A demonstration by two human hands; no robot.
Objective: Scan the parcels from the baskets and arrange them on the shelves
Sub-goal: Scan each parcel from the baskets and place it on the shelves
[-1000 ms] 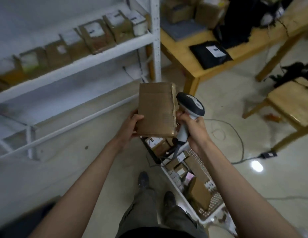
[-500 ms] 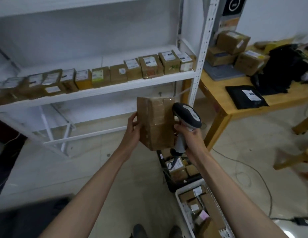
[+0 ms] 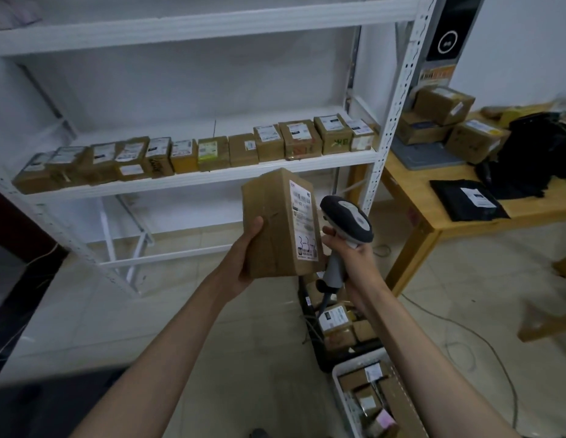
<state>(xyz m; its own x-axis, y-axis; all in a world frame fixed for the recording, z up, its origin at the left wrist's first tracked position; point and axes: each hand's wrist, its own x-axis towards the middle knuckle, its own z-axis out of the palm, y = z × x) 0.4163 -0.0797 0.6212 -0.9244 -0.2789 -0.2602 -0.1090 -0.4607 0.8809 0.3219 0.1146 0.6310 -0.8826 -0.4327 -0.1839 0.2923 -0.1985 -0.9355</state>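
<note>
Head view: cardboard parcel [image 3: 280,226] held upright at chest height in front of the white shelf unit [image 3: 193,181], label side w/ handwritten "3-3-2" turned toward the right. Left hand [image 3: 243,257] grips it from the left side & underneath, thumb across the front face. Right hand [image 3: 348,251] wraps the grip of a handheld barcode scanner [image 3: 346,222], scanner head just beside the label edge, nearly touching the box. Cable trails down from the scanner toward the black basket [image 3: 341,352] on the floor; white basket [image 3: 344,384] sits nearer, both w/ more parcels inside. Middle shelf already carries 1 row of boxes [image 3: 212,151] running nearly its whole width, only a small gap at the right end.

Judgement: scan step prob. in hand, shelving next. Risks: scanner sits too close & side-on to the label, so a read could fail; 1-handed hold on a tall box could slip if the left hand tilts it further; the dangling cord could snag on basket contents when reaching to the shelf; squeezing the box into that crowded row could knock neighbours off the front edge.
</note>
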